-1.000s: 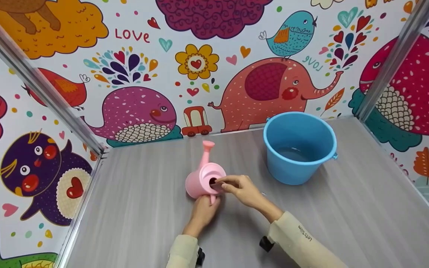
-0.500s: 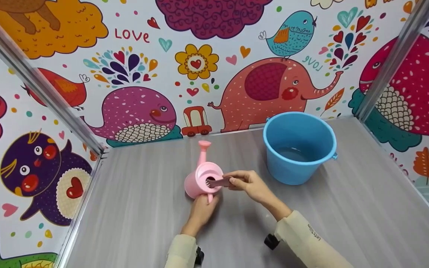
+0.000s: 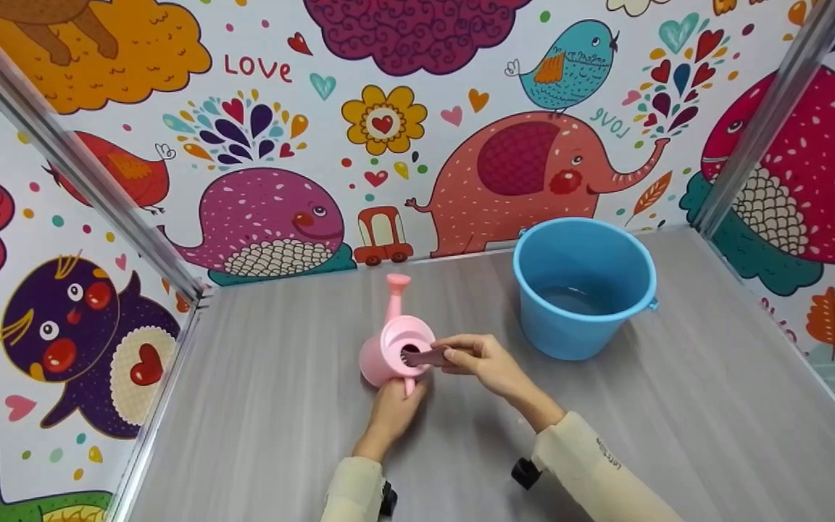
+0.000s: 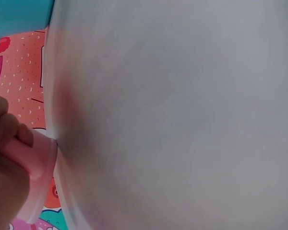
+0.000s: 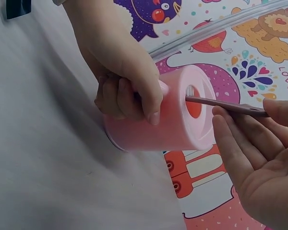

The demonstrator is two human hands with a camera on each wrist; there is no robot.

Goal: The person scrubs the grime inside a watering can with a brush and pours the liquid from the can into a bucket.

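Note:
A pink watering can (image 3: 381, 359) stands on the grey table, its spout pointing away towards the wall. My left hand (image 3: 393, 409) grips its handle; in the right wrist view the curled fingers show around that handle. Between thumb and fingers, my right hand (image 3: 486, 362) pinches the flat mauve handle of a brush (image 3: 428, 356). The brush's far end, with pale bristles, is at the can's round top opening, partly inside. The right wrist view shows the brush (image 5: 225, 105) crossing the opening's edge, and the rest of its head is hidden.
A blue bucket (image 3: 583, 330) stands on the table to the right of the can, with a little clear liquid seemingly at its bottom. Walls with printed animals and metal corner posts (image 3: 765, 123) border the grey table (image 3: 265, 406) at the back and sides.
My right hand has moved right and drawn the brush partly out, so more of its handle and the bristles show. The can has tilted or shifted slightly left, still in my left hand.

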